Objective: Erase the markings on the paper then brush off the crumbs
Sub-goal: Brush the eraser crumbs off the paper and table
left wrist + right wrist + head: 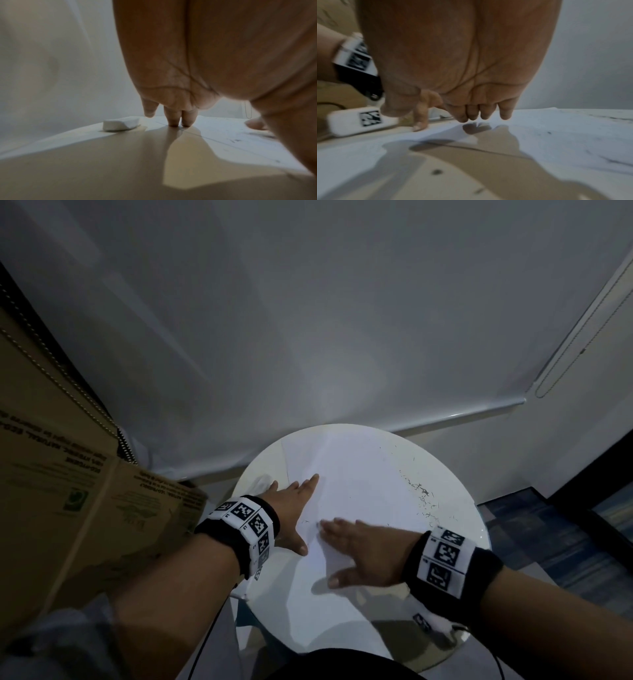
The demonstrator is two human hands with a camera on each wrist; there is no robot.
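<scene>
A white sheet of paper (356,484) lies on a round white table (342,611). Dark eraser crumbs (424,498) are scattered over the paper's right part. My left hand (294,505) lies flat with straight fingers on the paper's left edge; in the left wrist view its fingertips (173,122) press the surface. My right hand (356,549) is flat and spread over the paper's near edge, its fingers (485,113) straight and just above the sheet. A white eraser (121,123) lies on the table left of my left hand, free of both hands; it also shows as eraser (262,484).
A brown cardboard box (68,491) stands close at the left of the table. A grey-white wall (308,320) rises behind it. A blue patterned floor (548,542) lies to the right. My lap, in dark cloth (342,666), is at the table's near edge.
</scene>
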